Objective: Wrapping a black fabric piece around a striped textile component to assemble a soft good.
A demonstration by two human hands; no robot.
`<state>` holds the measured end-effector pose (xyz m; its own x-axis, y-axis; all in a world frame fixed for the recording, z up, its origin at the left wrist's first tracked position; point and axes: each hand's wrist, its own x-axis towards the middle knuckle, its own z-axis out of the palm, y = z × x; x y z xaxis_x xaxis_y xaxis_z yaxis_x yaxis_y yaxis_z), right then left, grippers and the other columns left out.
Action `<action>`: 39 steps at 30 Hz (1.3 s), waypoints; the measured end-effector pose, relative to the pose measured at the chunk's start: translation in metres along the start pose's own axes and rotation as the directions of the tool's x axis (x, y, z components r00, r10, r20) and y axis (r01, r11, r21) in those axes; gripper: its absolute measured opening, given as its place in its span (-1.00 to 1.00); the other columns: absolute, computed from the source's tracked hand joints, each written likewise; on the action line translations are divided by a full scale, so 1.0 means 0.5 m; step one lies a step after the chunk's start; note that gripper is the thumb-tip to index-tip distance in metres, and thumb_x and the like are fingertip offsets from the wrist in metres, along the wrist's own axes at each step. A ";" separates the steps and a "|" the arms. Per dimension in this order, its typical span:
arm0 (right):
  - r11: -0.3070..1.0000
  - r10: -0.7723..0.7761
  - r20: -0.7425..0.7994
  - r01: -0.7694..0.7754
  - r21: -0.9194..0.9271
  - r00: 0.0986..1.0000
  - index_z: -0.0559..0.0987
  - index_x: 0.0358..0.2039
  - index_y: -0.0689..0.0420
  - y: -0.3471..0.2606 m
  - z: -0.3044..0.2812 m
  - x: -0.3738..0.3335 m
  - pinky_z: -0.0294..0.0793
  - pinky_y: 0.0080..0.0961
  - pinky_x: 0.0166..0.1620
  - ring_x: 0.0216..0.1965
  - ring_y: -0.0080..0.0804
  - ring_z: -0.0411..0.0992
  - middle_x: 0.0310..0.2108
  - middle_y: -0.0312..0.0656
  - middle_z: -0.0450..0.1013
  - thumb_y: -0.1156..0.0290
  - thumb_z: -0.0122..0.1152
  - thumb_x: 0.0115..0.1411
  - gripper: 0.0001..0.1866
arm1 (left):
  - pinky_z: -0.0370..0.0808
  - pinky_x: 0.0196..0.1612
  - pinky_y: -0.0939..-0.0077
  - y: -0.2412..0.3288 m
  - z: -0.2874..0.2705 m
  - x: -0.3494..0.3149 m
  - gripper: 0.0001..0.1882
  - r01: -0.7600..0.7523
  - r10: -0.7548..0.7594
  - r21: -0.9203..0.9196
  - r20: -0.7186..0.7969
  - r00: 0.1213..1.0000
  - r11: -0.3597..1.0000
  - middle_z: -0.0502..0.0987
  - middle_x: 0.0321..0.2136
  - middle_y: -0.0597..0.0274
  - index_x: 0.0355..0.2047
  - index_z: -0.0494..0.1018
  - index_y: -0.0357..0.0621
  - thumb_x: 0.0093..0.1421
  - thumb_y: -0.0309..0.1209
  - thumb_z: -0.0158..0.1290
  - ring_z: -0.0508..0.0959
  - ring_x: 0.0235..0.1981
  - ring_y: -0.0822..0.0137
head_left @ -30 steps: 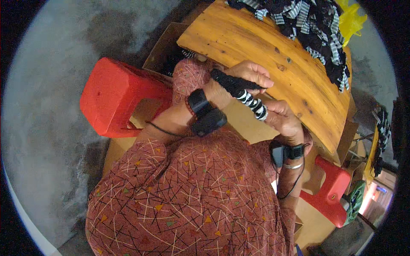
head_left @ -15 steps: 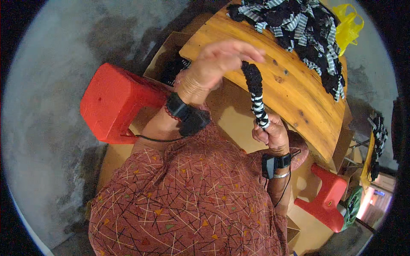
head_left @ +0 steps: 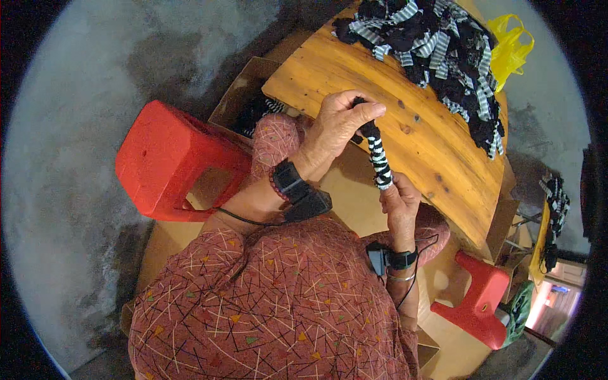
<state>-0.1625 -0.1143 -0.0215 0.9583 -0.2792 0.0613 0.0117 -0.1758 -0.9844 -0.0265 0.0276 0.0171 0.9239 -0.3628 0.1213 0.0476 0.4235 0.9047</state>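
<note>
In front of me a narrow, knitted tube-like piece with black and white stripes is stretched between my two hands, beside the near edge of the wooden table. My left hand pinches its dark upper end between thumb and fingers and hides part of it. My right hand is closed round the lower, striped end, thumb against the fabric. Whether anything is inside the tube is hidden. On the wooden table, a heap of black and grey-white striped knitted pieces lies toward the far side.
A red plastic stool stands at my left, another red stool at my right. An open cardboard box with dark striped fabric is beside the table's left end. A yellow plastic bag hangs at the far right edge.
My left hand has come down from above the tube and now grips its dark top end. My right hand still holds the lower end; the tube stands slightly lower.
</note>
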 end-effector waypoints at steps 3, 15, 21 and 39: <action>0.972 0.145 0.046 -0.151 0.182 0.988 0.46 -0.42 0.19 0.000 -0.005 0.001 0.07 -0.75 -0.69 -0.76 -0.70 0.12 -0.74 -0.39 0.24 0.31 0.04 0.17 -0.80 | 0.25 -0.66 0.80 0.005 0.017 0.006 -0.80 0.064 -0.055 -0.265 0.041 0.998 0.962 0.48 -0.58 0.34 -0.42 0.47 -0.22 0.07 -0.32 0.11 0.41 -0.63 0.61; 0.973 -0.019 -0.034 0.011 -0.231 0.999 0.49 -0.36 0.17 0.004 -0.018 0.007 0.25 -0.54 -0.63 -0.72 -0.36 0.30 -0.72 -0.20 0.32 0.44 0.05 0.11 -0.89 | 0.15 -0.76 0.81 -0.012 0.032 0.008 -0.79 0.014 -0.039 -0.213 -0.112 0.993 0.977 0.42 -0.62 0.44 -0.46 0.44 -0.15 0.09 -0.26 0.09 0.30 -0.72 0.66; 0.746 -0.432 -0.149 0.260 -0.613 0.889 0.48 -0.37 0.18 -0.018 -0.002 0.005 0.29 -0.44 -0.60 -0.69 -0.23 0.35 -0.72 -0.11 0.34 0.44 0.11 0.08 -0.88 | 0.14 -0.74 0.81 -0.011 0.072 -0.011 -0.76 -0.068 0.058 -0.129 -0.085 0.995 0.989 0.36 -0.64 0.48 -0.47 0.44 -0.11 0.11 -0.20 0.07 0.28 -0.71 0.68; 0.957 -0.079 -0.023 0.069 -0.281 0.997 0.48 -0.32 0.20 -0.022 -0.006 -0.002 0.20 -0.64 -0.61 -0.70 -0.60 0.24 -0.70 -0.38 0.31 0.44 0.03 0.16 -0.87 | 0.06 -0.78 0.82 0.036 0.059 0.004 -0.70 -0.023 0.006 -0.174 -0.099 0.995 0.984 0.32 -0.68 0.49 -0.50 0.44 -0.11 0.11 -0.12 0.02 0.21 -0.77 0.69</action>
<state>-0.1643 -0.1151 -0.0101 0.9475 -0.2863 0.1427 -0.0027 -0.4532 -0.8914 -0.0352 0.0100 0.0459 0.9574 -0.2759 0.0855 0.0913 0.5700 0.8166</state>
